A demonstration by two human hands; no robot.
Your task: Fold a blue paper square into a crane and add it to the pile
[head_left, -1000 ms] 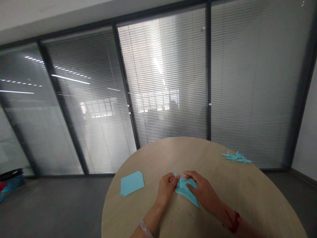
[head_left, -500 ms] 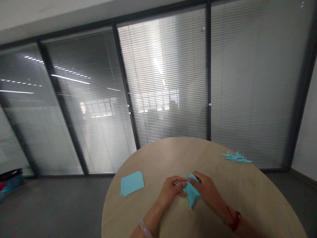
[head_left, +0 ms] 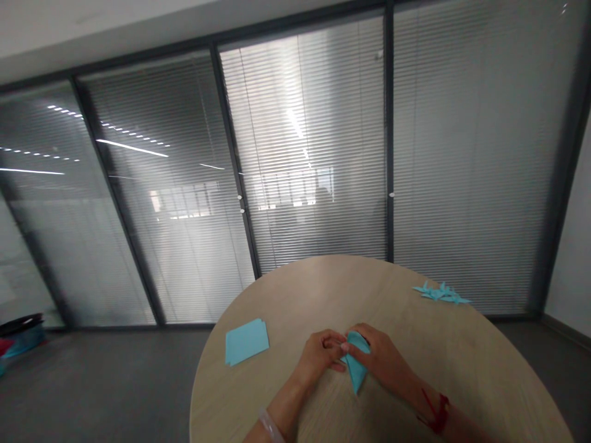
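A folded light-blue paper piece lies on the round wooden table, narrowed to a point toward me. My left hand pinches its upper left edge with curled fingers. My right hand presses down on its right side, fingers closed over the fold. Both hands meet at the top of the paper. A red cord circles my right wrist and a clear band my left.
A small stack of light-blue paper squares rests at the table's left. Several finished blue folded pieces lie at the far right edge. Glass walls with blinds stand behind the table. Grey floor surrounds it.
The paper has been folded from a wide flat shape into a narrow pointed one. My hands have drawn closer together over its top.
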